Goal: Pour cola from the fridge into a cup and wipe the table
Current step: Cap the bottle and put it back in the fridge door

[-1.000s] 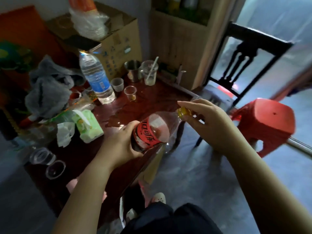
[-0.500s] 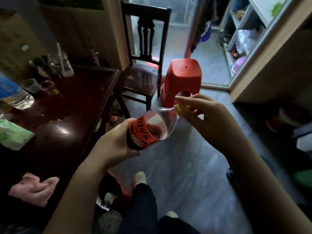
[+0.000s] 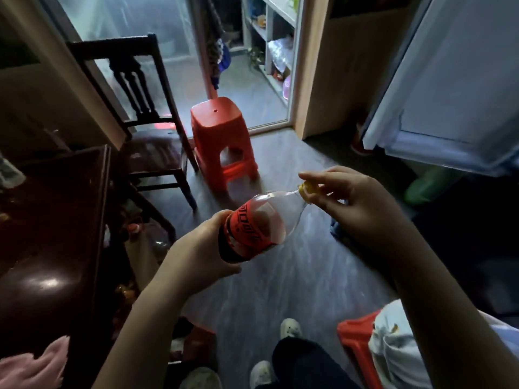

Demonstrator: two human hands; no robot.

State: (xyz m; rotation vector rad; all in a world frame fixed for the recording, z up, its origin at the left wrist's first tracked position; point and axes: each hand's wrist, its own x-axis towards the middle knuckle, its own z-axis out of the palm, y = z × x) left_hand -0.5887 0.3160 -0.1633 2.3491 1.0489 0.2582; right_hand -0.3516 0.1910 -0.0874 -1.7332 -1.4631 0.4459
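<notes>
One clear plastic cola bottle (image 3: pixel 258 223), red-labelled, lies tilted at frame centre. Our left hand (image 3: pixel 202 254) grasps its lower body, and our right hand (image 3: pixel 356 203) pinches the yellow cap (image 3: pixel 306 190). One red plastic stool (image 3: pixel 222 141) and one dark wooden chair (image 3: pixel 146 116) stand upper centre. The glossy table (image 3: pixel 50 220) borders the left edge, with bare floor (image 3: pixel 280 276) beside it.
</notes>
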